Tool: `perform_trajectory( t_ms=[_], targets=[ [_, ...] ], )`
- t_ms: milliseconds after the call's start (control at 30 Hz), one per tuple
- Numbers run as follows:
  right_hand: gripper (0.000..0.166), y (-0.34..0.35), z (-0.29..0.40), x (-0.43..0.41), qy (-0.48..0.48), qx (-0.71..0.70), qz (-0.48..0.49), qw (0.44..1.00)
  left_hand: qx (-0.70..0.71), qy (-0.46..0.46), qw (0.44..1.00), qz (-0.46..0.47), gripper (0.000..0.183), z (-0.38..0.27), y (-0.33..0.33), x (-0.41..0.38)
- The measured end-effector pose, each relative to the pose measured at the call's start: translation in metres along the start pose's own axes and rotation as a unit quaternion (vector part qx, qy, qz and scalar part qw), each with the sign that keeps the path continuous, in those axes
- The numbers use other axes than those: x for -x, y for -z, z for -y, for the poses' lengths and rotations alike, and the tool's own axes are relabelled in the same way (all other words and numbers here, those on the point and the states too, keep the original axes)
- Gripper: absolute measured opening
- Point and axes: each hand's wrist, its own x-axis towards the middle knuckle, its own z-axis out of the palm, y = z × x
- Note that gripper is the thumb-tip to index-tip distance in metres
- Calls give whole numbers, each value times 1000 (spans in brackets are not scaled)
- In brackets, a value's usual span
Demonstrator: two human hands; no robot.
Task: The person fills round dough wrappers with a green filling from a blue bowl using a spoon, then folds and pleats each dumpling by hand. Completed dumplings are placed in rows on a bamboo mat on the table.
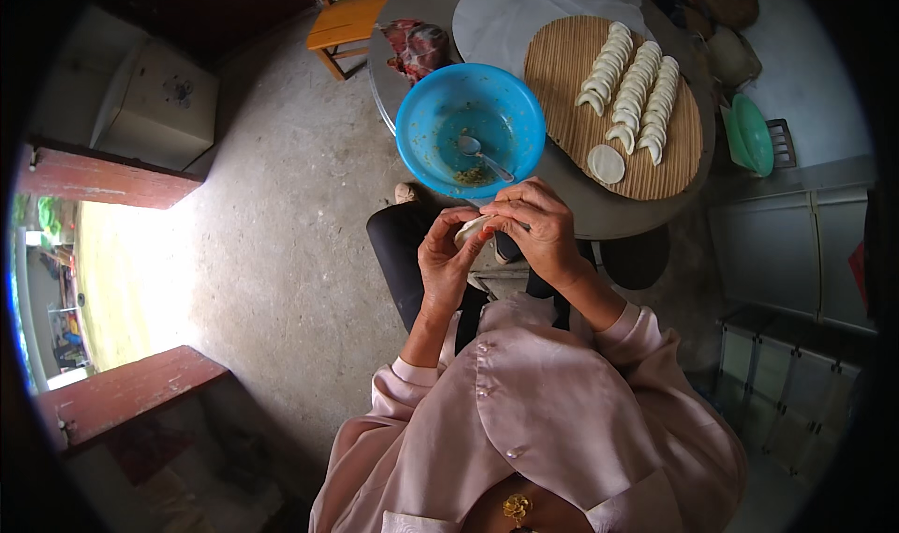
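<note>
Between my two hands is a folded dumpling, pale and partly covered by my fingers. My left hand grips its left end between thumb and fingers. The fingers of my right hand pinch its upper right edge. Just beyond my hands stands a blue plastic basin, with a metal spoon and a little chopped filling in it. To the right, a round ribbed board carries three rows of dumplings and a small stack of round wrappers.
The board and basin are on a round grey table. Raw meat lies at its left edge, near plastic sheeting. A wooden chair stands behind. A green basin leans at the right wall. Concrete floor stretches left towards a bright doorway.
</note>
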Motion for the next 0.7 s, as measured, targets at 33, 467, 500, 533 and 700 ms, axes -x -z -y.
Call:
perform_trajectory(
  t_ms=[33,467,500,533,700],
  targets=[
    [25,-1,-2,1,-3,-4,1,1000,-2,-5,1000,6,21,0,0,0],
    [16,-12,-14,14,-19,-19,-12,1000,30,22,999,4,26,7,0,3],
    [18,-11,-12,12,-19,-17,-11,1000,25,15,1000,3,25,7,1,3],
    [20,-10,-7,10,-19,-14,-11,1000,13,5,1000,2,25,6,2,2],
    [26,-2,0,7,-12,12,17,1000,-27,-10,1000,7,23,3,2,1]
  ],
)
